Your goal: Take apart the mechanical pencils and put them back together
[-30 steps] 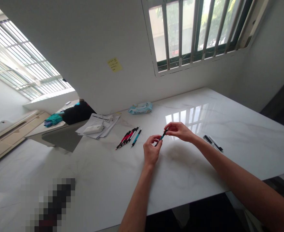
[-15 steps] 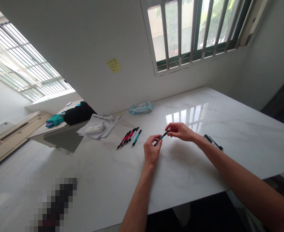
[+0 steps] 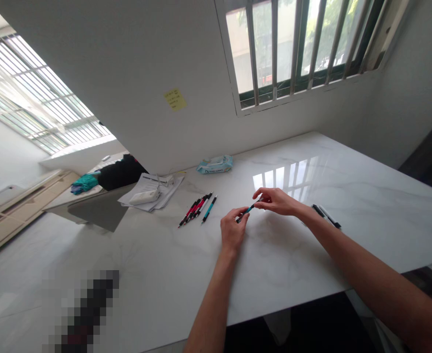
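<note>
A teal and black pen (image 3: 250, 209) lies slantwise between my two hands, just above the tabletop. My left hand (image 3: 233, 226) is closed on its lower left end, and my right hand (image 3: 274, 200) pinches the upper right end between thumb and fingers. Both tips are partly covered by fingers. To the left of my left hand, another teal and black pen (image 3: 209, 209) rests on the table beside a row of several red, black and white pens (image 3: 194, 211). Black and white pen-like pieces (image 3: 326, 216) lie by my right forearm.
The white marbled table (image 3: 285, 264) meets the wall at the back. A light blue wipes packet (image 3: 215, 164) lies near the wall, with papers (image 3: 153, 189) and a white object on them further left. A yellow note (image 3: 175, 99) sticks to the wall below a barred window (image 3: 300, 49).
The pen in my hands has tilted slightly flatter, with both hands still on it. The whole view has shifted a little; the other pens lie as before.
</note>
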A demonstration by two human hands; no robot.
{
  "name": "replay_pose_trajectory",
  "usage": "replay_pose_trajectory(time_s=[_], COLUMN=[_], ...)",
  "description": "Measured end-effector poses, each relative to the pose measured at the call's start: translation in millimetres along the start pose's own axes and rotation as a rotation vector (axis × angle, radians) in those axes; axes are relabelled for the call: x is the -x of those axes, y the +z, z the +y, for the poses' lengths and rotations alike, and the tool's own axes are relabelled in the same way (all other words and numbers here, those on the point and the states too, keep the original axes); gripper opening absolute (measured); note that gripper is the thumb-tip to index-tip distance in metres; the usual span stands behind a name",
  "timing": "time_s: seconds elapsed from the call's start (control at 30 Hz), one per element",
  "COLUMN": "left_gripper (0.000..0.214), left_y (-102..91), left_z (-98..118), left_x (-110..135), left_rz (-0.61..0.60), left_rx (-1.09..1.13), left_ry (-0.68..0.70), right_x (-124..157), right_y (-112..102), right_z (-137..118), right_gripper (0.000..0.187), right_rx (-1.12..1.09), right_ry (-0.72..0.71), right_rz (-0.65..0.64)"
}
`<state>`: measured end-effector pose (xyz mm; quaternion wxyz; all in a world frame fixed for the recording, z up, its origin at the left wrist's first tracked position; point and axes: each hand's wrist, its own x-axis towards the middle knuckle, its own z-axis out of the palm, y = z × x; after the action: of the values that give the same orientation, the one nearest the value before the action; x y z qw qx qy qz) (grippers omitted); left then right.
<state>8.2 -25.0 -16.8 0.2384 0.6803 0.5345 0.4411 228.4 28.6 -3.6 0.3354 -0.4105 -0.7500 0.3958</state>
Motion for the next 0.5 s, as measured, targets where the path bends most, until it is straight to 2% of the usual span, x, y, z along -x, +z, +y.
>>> replay_pose_trajectory(time_s=[0.2,0.5], left_gripper=[0.020,0.019], left_y=[-0.8,-0.6], left_z=[2.8,2.2], left_x=[0.3,0.4], left_rz=[-0.003,-0.012], left_rx=[-0.004,-0.013], left_ry=[0.008,0.023], right_x=[0.8,-0.2], right_y=[0.0,6.7], right_z=[-0.4,3.9], right_gripper=[0.030,0.028], right_rx=[0.010,0.048], right_ry=[0.034,-0.028], right_rz=[-0.033,-0.020])
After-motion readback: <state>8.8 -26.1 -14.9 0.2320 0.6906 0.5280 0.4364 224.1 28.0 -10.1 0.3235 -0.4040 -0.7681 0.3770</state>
